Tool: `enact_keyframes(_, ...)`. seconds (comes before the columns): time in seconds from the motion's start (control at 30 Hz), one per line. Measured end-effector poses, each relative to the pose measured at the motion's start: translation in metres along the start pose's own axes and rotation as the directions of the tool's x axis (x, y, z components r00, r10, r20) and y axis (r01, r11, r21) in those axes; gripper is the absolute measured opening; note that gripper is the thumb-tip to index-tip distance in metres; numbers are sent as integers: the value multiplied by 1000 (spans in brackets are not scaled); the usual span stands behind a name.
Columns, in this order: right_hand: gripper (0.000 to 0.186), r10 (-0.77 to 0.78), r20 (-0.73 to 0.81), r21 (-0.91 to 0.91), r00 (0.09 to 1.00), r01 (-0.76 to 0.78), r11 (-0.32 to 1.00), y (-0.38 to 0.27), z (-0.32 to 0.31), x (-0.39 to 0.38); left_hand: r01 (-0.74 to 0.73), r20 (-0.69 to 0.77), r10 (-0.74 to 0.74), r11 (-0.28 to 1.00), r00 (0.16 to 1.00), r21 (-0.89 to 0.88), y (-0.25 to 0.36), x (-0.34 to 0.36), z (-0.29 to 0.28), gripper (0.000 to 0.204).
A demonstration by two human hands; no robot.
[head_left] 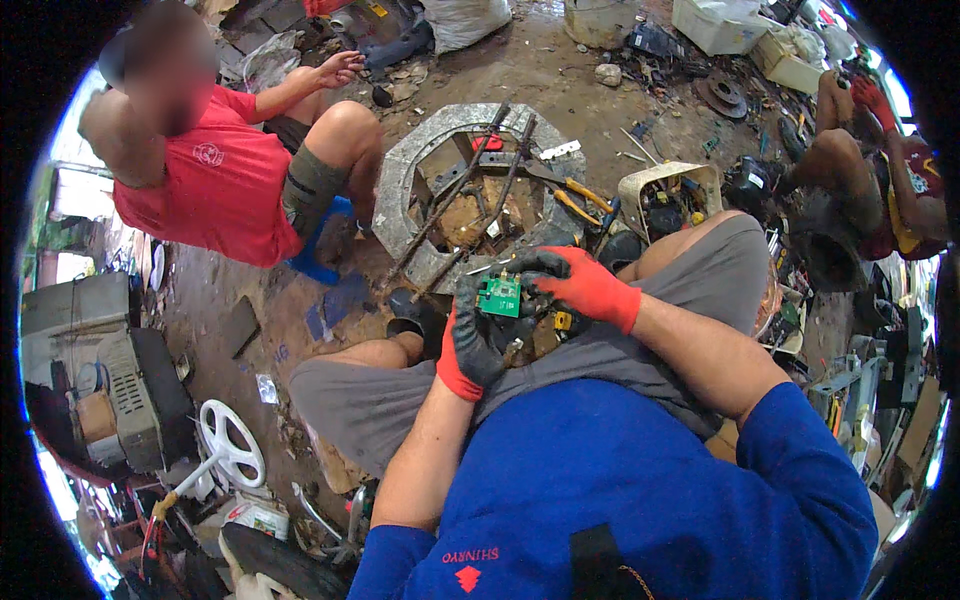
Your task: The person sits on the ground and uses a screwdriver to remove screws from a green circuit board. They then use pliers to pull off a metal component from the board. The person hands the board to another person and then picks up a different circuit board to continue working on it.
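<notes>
My left hand [470,345], in a red and black glove, grips a small green circuit board [503,298] above my lap. My right hand [575,280], gloved the same way, has its fingers closed at the board's upper edge on a slim metal tool [485,268]; its tip is too small to make out. Small yellow and dark parts [562,322] sit just below my hands. Beyond them a worn octagonal frame [405,165] carries metal bars, pliers-like tools [580,190] with yellow handles and a small red object [488,143].
A person in red [200,190] sits at the left. Another person [905,175] works at the right. A cream bin of parts [635,180] stands beside the frame. Grey casings [140,410], a white steering wheel [235,445] and scrap litter the floor [280,300] around me.
</notes>
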State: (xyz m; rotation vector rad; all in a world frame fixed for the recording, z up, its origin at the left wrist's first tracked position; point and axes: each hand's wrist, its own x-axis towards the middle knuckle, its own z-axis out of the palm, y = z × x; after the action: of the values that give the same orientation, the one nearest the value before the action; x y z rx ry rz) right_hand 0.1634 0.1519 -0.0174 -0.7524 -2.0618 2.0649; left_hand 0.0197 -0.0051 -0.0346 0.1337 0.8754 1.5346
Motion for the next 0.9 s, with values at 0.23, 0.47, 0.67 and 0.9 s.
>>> enact_keyframes(0.23, 35, -138, -118, -176, 983, 116, 978, 4, 4, -4, -88, -35, 86, 995, 996, -56, 4, -3, 19, 71)
enact_keyframes(0.47, 35, -103, -60, -50, 993, 100, 994, 8, 2, 0, -107, -58, 109, 993, 992, 47, -4, 0, 11, 66)
enact_keyframes(0.67, 33, -119, 5, -47, 993, 119, 992, 17, -1, 5, -84, -58, 88, 994, 994, 77, -5, 5, 3, 68)
enact_keyframes(0.9, 35, -77, 17, -142, 997, 78, 987, 30, 3, 5, 74, -24, -78, 987, 997, -142, 4, 7, 2, 76)
